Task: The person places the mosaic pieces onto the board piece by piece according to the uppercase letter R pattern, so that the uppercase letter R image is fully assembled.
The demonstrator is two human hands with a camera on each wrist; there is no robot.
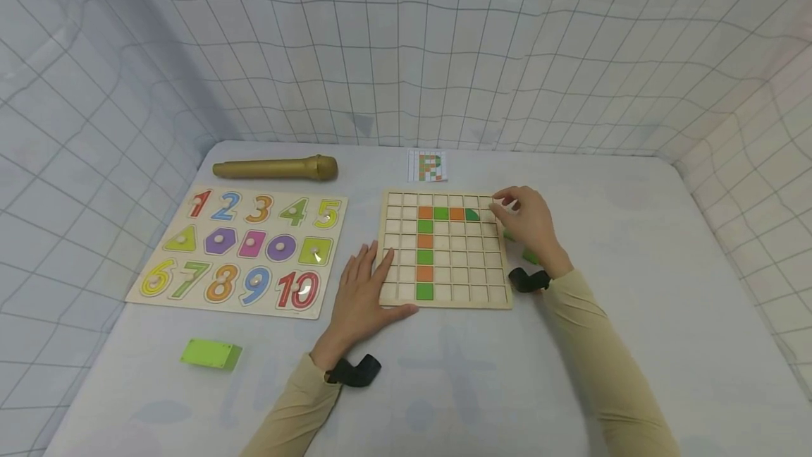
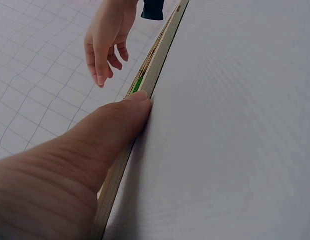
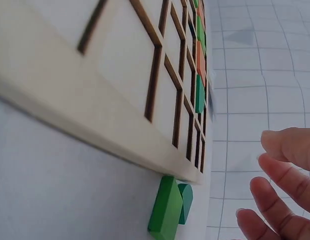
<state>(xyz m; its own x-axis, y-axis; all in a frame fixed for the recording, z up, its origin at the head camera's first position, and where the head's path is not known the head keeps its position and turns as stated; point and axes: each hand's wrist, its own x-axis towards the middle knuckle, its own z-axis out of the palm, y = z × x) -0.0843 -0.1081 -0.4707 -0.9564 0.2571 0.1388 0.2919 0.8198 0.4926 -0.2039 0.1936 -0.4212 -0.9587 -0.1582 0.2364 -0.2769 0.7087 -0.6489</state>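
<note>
A wooden grid board (image 1: pixel 461 276) lies on the table. Orange and green square tiles (image 1: pixel 425 257) fill one column, and more run along an upper row to a dark green rounded tile (image 1: pixel 472 215). My left hand (image 1: pixel 361 295) rests on the board's lower left corner with fingers spread, its thumb (image 2: pixel 125 112) along the near edge. Over the upper right corner hovers my right hand (image 1: pixel 529 221), fingers loosely bent and nothing between thumb and fingertips. Below it, a green block (image 3: pixel 164 210) and a dark green rounded piece (image 3: pixel 185 202) lie beside the board's right edge.
A small printed pattern card (image 1: pixel 428 166) lies behind the board. To the left are a number-and-shape peg puzzle (image 1: pixel 237 259), a gold microphone (image 1: pixel 274 168) and a lime green block (image 1: pixel 211 354). Grid-patterned cloth walls (image 1: pixel 431 55) surround the table's back and sides.
</note>
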